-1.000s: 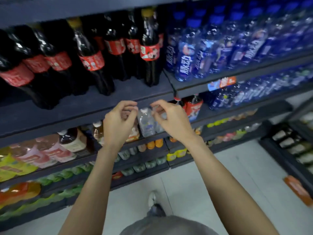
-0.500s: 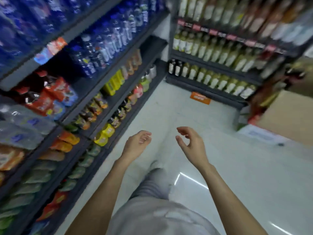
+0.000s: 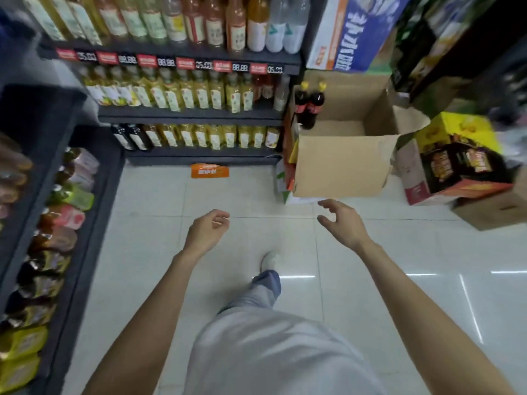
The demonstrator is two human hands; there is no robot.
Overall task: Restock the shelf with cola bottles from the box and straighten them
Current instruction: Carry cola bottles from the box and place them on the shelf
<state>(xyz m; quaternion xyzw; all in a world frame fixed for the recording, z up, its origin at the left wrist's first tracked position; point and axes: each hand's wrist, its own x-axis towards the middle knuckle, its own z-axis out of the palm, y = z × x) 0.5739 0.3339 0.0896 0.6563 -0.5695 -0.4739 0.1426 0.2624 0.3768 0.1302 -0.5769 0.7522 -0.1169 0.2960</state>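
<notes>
We reach both empty, loosely curled hands, left hand (image 3: 207, 228) and right hand (image 3: 340, 220), toward the open box (image 3: 342, 166), where two cola bottles (image 3: 309, 108) stand in its far left corner, next to grasp.

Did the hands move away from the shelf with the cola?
Yes. Both hands, left and right, left that shelf and now reach empty toward the cardboard box.

2 cola bottles (image 3: 309, 109) stand in the left corner of 1 open cardboard box (image 3: 342, 163); 2 hands show.
</notes>
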